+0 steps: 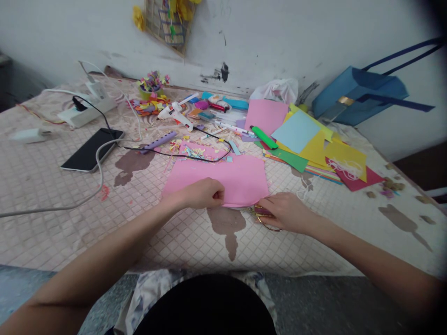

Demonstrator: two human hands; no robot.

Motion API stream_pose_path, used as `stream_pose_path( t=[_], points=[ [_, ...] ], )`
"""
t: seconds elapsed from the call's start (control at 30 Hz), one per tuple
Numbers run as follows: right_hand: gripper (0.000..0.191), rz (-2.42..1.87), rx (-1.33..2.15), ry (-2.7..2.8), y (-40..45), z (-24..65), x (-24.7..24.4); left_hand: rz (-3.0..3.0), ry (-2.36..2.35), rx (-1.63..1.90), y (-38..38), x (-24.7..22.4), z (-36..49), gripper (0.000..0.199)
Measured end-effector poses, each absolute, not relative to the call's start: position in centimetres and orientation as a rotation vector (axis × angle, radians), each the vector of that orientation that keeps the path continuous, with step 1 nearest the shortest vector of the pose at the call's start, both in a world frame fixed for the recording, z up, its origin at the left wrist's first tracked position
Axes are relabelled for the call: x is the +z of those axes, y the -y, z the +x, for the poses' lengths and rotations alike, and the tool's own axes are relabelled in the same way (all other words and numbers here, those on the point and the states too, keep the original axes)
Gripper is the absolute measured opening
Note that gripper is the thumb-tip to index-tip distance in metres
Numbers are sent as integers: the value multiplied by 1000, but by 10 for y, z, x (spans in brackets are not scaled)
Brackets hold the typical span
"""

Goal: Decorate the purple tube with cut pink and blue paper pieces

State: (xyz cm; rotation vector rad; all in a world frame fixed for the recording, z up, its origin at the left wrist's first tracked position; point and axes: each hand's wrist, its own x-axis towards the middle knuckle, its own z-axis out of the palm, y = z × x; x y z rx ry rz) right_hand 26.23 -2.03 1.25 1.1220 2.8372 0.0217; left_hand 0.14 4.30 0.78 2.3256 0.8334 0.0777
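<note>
A sheet of pink paper (240, 177) lies in front of me, with its near edge looking doubled. My left hand (206, 193) is closed at the near left part of this sheet, fingers curled in against it; the fingertips are hidden. At the near right corner, my right hand (284, 211) bends its fingers over gold-handled scissors (268, 226), its fingertips touching the paper's corner. One gold loop shows below the fingers; the blades cannot be made out. Small paper scraps (195, 152) lie along the sheet's far edge.
A glue gun (176, 115) lies behind the paper, its black cord looping close. Left are a phone (92, 150) and power strip (87, 110). Right are coloured sheets (298, 130), a green cutter (263, 137) and a blue bag (359, 95). A pot of paper strips (148, 90) stands behind.
</note>
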Motion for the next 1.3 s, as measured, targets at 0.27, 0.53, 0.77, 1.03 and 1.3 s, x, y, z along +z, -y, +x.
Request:
stream_pose_path(
  t=[0.27, 0.53, 0.77, 1.03, 1.3],
  points=[
    [24, 1104, 35, -2856, 18, 266, 7, 2322, -820, 91, -43, 8, 0, 14],
    [26, 1133, 16, -2848, 19, 257, 14, 2318, -821, 95, -43, 7, 0, 14],
    [29, 1087, 57, -2865, 16, 256, 10, 2309, -816, 93, -43, 7, 0, 15],
    [27, 1082, 85, -2850, 15, 257, 9, 2302, -882, 75, -40, 12, -5, 11],
    [23, 1149, 30, -2840, 17, 250, 15, 2308, -899, 84, -41, 10, -9, 11]
  ],
)
